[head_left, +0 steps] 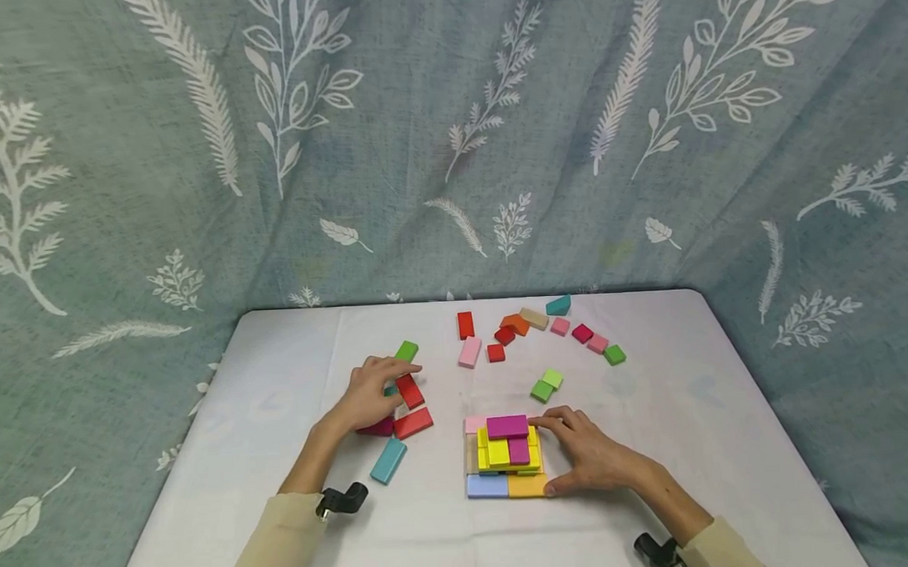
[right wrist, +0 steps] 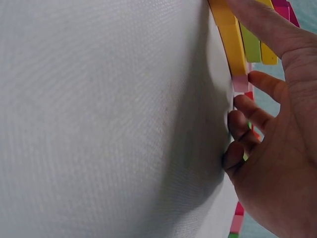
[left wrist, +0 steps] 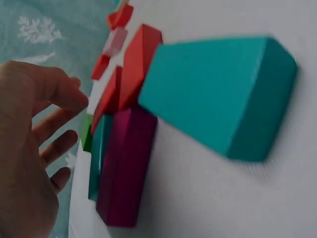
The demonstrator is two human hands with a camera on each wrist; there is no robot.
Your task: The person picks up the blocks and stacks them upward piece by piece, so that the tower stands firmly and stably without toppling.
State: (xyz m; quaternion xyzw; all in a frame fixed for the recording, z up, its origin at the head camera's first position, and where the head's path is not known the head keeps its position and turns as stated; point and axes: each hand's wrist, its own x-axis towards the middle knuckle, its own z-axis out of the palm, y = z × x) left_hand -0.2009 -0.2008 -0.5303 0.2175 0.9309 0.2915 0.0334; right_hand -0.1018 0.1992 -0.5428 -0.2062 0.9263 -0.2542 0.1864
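My left hand (head_left: 369, 392) hovers over a loose group of blocks at left, fingers apart and nothing between them. Under and beside it lie a red block (head_left: 410, 391), another red block (head_left: 414, 422), a magenta block (left wrist: 126, 168) and a green block (head_left: 406, 351). Nearer the front is a teal block (head_left: 388, 461), large in the left wrist view. My right hand (head_left: 591, 454) rests along the right side of a layered stack of blocks (head_left: 498, 452). Its thumb touches the orange block (head_left: 527, 486) at the front corner; the index fingertip reaches the magenta block (head_left: 507, 427) on top.
Farther back, a scattered row holds a pink block (head_left: 469, 352), an orange block (head_left: 515, 324), a tan block (head_left: 534, 317) and a teal block (head_left: 558, 306), among others. Two green blocks (head_left: 547, 384) lie behind the stack. A leaf-patterned curtain (head_left: 449, 150) borders the white table (head_left: 690, 392).
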